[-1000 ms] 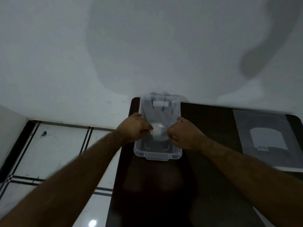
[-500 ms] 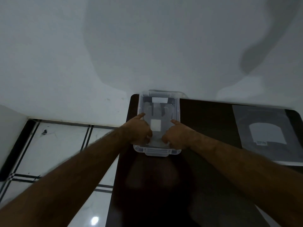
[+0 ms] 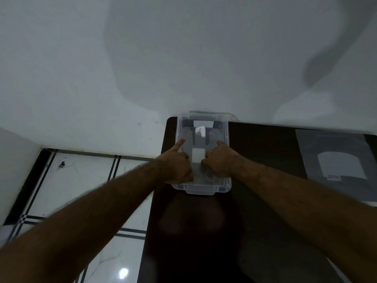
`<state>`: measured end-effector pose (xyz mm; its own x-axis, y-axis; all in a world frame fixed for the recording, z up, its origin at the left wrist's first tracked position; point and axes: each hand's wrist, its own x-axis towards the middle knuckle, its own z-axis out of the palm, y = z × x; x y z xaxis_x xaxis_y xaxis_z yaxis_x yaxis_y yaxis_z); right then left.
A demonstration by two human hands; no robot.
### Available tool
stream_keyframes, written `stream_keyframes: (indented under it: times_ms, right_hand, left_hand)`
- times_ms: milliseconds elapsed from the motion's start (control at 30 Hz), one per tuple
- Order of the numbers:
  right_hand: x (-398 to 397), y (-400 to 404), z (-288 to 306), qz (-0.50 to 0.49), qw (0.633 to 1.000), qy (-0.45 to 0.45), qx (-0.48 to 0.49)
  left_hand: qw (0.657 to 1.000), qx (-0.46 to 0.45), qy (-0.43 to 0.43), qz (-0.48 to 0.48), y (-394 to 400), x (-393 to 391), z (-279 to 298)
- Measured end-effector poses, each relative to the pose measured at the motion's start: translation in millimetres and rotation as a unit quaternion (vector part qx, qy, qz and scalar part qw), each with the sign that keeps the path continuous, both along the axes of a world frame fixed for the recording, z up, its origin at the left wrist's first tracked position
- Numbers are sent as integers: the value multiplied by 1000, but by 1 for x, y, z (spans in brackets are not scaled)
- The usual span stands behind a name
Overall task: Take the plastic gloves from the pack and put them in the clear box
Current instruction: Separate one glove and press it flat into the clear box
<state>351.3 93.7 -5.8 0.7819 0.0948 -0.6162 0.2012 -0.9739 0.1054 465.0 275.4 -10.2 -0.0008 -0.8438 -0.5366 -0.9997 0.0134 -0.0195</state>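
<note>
The clear box point(image 3: 201, 190) stands at the far left corner of the dark table point(image 3: 265, 193), close to the wall. Thin, see-through plastic gloves point(image 3: 201, 139) with a white label lie flat inside it. Both my hands are down in the box on top of the gloves. My left hand point(image 3: 175, 166) presses the left side, fingers curled and index finger pointing forward. My right hand point(image 3: 221, 162) does the same on the right side. The near part of the gloves is hidden under my hands.
The flat grey glove pack point(image 3: 334, 160) lies on the table at the far right. A clear lid edge point(image 3: 224, 115) shows behind the box against the white wall. The table's left edge drops to a tiled floor point(image 3: 81, 180).
My hands have gone from holding the gloves over the box to pushing them down flat inside it. The gloves now lie spread along the bottom.
</note>
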Motion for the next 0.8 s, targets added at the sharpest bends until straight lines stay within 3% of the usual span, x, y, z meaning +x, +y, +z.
stream_keyframes:
  times_ms: [200,467,800]
  right_hand:
    - [4,-5,-3,-18,999,-38,-9]
    - [9,-2,-14,-27,999,-28,-19]
    - [35,-16,10,-85,992,-61,-78]
  left_hand:
    - [996,-65,-51,35,-23,21,11]
    - [991,2,-124,43,-80,37,5]
    - [989,-64,-92,98,-46,22,6]
